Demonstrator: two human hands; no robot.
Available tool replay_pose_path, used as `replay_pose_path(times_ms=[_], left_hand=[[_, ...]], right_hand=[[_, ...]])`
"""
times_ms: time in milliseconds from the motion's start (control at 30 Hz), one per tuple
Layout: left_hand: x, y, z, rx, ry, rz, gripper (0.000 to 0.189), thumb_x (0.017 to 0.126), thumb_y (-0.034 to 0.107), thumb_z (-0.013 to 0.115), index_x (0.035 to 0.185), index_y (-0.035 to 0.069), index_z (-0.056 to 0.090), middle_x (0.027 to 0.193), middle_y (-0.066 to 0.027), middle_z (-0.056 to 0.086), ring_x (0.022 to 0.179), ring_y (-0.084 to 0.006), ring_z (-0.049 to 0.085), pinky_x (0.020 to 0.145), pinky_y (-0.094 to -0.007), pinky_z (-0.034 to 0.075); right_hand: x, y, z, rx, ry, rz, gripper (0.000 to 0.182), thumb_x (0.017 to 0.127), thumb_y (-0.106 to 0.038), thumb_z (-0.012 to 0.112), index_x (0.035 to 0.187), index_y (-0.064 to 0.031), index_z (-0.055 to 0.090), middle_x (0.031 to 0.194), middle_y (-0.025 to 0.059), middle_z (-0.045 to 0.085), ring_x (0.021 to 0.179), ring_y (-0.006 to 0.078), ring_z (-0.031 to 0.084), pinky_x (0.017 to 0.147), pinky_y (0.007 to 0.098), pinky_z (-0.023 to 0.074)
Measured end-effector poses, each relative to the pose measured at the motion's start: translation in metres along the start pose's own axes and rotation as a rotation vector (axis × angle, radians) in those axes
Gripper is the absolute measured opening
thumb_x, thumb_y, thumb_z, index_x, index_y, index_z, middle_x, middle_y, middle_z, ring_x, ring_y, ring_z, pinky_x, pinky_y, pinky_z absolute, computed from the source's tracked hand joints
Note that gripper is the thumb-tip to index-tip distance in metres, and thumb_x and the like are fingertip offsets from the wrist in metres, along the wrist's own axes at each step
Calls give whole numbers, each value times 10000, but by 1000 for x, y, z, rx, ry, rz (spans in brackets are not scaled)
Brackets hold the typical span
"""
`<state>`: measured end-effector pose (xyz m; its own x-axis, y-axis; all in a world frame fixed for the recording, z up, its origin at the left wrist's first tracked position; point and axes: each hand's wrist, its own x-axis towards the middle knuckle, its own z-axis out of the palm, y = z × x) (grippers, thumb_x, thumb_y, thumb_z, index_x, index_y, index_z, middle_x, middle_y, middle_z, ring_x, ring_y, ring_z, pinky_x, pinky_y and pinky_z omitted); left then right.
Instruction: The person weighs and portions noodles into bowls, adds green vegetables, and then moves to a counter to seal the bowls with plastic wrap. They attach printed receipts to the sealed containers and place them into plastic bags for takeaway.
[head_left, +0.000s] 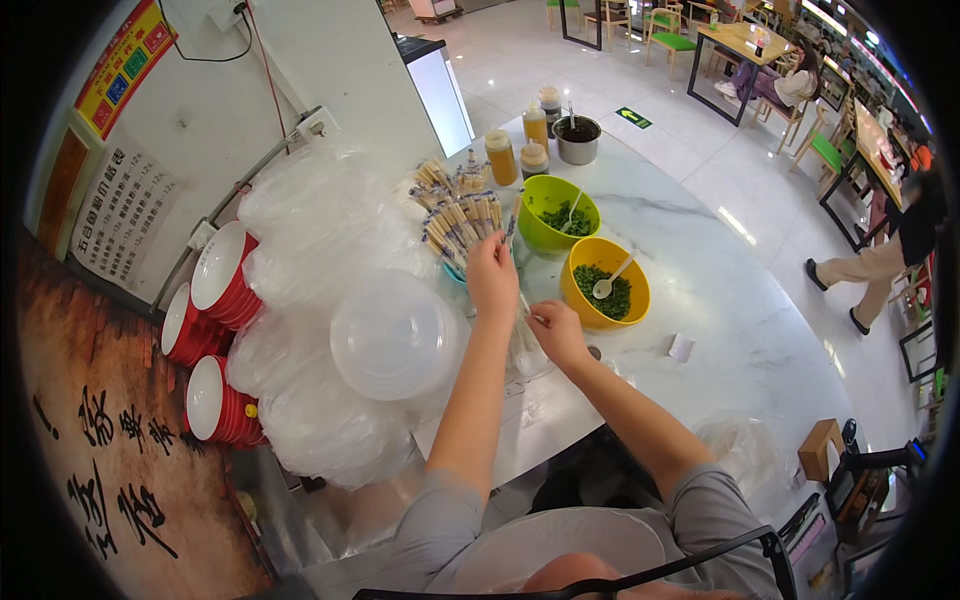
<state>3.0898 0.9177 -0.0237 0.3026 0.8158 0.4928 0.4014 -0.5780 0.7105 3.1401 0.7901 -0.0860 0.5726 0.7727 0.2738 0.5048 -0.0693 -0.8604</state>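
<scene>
My left hand (493, 274) is at the near side of a bunch of paper-wrapped chopsticks (461, 214), its fingers closed about one wrapped pair (514, 216) that stands upright apart from the bunch. Between finger and thumb, my right hand (553, 327) pinches the end of a thin white plastic utensil (524, 302); its exact kind is unclear. White plastic spoons (529, 358) lie just below, partly covered by my hands. Right of my hands stand a yellow bowl (643, 289) and a green bowl (534, 217), both with chopped greens and a white spoon.
Clear plastic lids or bowls (390, 334) and bagged plastic containers (322, 225) fill the left side. Red bowls (217, 397) are stacked beyond them. Sauce bottles (501, 157) and a metal pot (577, 150) stand at the back. A paper scrap (681, 348) lies on the marble table (720, 300).
</scene>
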Motion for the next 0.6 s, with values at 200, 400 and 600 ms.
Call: replay_pose_path(times_ms=[200,400,600], left_hand=[[39,0,32,346,-137,-117,194,850,229,657,983,89,676,978,-100,596,858,-317,588,750,-449,471],[-12,138,-56,-36,34,501,84,787,16,699,867,9,677,800,-85,621,771,-247,575,728,-336,465],[-141,233,-68,-448,-268,375,441,747,67,761,1148,3,590,1071,-123,611,987,-268,550,848,-360,439]], right_hand=[[-27,-22,-27,442,151,272,114,845,-54,678,884,8,591,817,38,516,682,102,510,621,237,450],[-47,-97,-122,686,289,79,176,857,41,624,1017,-14,574,823,-2,510,703,79,503,592,212,432],[-115,-122,-233,339,353,-102,101,809,10,673,870,-9,596,790,93,545,691,220,546,592,305,446]])
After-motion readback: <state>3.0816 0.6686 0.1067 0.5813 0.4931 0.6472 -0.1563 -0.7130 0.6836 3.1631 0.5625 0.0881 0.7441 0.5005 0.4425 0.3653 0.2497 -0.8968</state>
